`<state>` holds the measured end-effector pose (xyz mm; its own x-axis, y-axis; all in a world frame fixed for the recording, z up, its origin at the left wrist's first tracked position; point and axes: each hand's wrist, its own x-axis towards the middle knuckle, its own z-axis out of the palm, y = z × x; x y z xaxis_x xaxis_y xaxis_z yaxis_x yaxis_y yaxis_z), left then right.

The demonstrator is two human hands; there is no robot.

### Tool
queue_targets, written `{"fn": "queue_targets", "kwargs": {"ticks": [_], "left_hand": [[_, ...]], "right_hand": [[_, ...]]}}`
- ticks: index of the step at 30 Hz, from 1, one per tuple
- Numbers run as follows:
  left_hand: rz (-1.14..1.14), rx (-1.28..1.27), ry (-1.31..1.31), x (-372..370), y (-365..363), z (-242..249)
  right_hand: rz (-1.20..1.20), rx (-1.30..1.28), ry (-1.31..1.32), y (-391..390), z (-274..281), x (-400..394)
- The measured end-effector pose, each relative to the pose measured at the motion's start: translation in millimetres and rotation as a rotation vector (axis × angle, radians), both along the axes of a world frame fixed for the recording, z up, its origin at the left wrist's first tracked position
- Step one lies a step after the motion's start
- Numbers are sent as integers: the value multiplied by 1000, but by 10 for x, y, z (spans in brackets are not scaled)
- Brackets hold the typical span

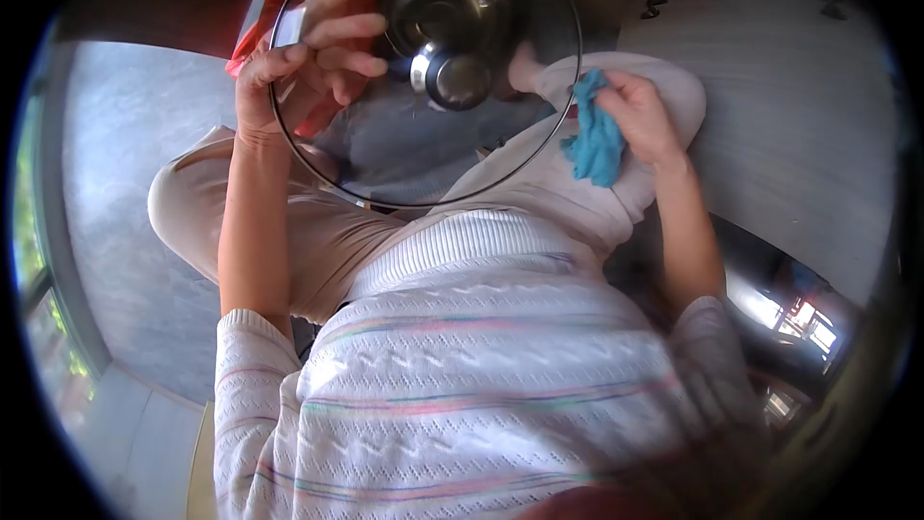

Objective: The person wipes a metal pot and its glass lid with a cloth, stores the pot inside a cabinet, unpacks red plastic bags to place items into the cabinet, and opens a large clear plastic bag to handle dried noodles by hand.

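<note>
Sweater [481,376], tilted glass lid [423,159], knob camward.

A round glass lid [423,135] with a steel knob is held up, tilted, above the lap; a crumpled blue cloth [594,140], seemingly dry, is gripped beside it.

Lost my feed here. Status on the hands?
Left hand grips glass lid by its rim. Right hand clutches blue cloth. Nothing between them.

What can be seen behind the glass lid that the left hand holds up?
Through the glass lid show the left hand's fingers, something red, grey floor and the person's lap. The metal knob covers what is behind the lid's centre.
</note>
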<state>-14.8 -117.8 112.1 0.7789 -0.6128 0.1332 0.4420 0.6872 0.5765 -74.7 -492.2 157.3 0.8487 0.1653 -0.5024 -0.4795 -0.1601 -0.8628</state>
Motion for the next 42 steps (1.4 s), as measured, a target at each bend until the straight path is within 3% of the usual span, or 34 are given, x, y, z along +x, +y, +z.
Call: {"fn": "queue_targets", "kwargs": {"ticks": [3, 6, 8, 11, 14, 17, 21, 27, 33, 36, 42], "left_hand": [[98, 4, 73, -29, -157, 82], [42, -118, 136, -116, -359, 87], [2, -132, 173, -195, -469, 93], [-37, -133, 211, -351, -617, 179], [-64, -50, 170, -418, -639, 197], [-51, -18, 122, -429, -609, 202], [-29, 57, 96, -453, -612, 336], [20, 141, 53, -532, -641, 468], [51, 230, 24, -577, -663, 574], [71, 241, 31, -608, -687, 612], [120, 186, 73, -665, -736, 646]], "right_hand": [[-261, -54, -222, -95, 472, 178], [-253, -287, -615, -25, 861, 360], [-100, -371, -740, 185, 984, 378], [36, -406, -759, 398, 882, 378], [93, -683, -1082, 364, 549, 365], [56, -899, -1175, 323, 453, 229], [68, -730, -1068, 339, 520, 174], [417, -628, -962, 421, 860, 242], [766, -797, -979, 591, 1153, 359], [833, -838, -962, 634, 1215, 383], [683, -765, -789, 695, 1209, 381]]}}
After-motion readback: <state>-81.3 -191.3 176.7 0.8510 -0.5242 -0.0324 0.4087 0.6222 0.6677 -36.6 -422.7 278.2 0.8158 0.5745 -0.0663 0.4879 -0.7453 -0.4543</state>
